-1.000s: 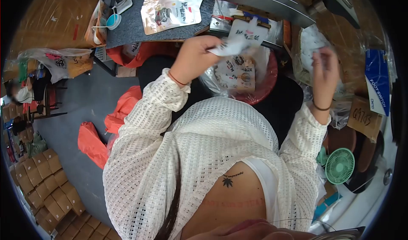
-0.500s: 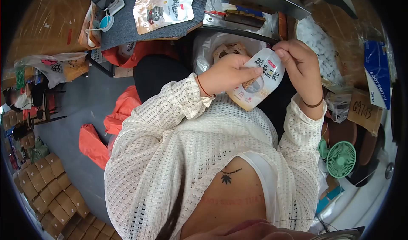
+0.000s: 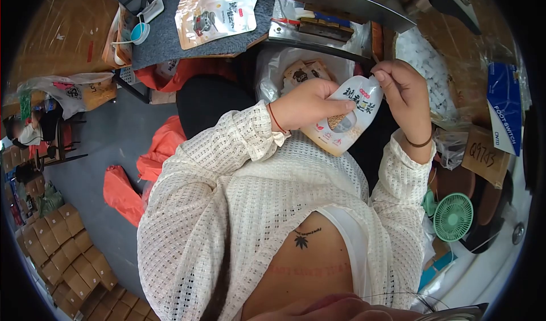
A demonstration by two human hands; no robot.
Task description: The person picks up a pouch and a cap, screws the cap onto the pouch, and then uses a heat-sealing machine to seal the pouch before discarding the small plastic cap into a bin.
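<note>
A white and yellow printed pouch [image 3: 347,119] is tilted in front of my torso. My left hand [image 3: 307,106] grips it by its left edge, thumb on the printed front. At the pouch's upper right corner, the thumb and fingers of my right hand [image 3: 402,90] are pinched together; the exact contact is small. Beyond my left hand, a clear plastic bag [image 3: 270,73] holds brown printed packets [image 3: 301,73]. Another printed pouch [image 3: 219,14] lies flat on the grey mat [image 3: 159,42].
A metal machine part [image 3: 341,5] spans the far side. White small pieces [image 3: 424,71] fill a bag at right, near a blue box [image 3: 504,108] and green fan [image 3: 453,216]. Red bags [image 3: 122,193] lie on the floor at left, beyond stacked cartons [image 3: 62,241].
The pouch has shifted slightly down and right with my left hand. My right hand has moved from the pouch's upper edge to its corner, its fingers curled more tightly.
</note>
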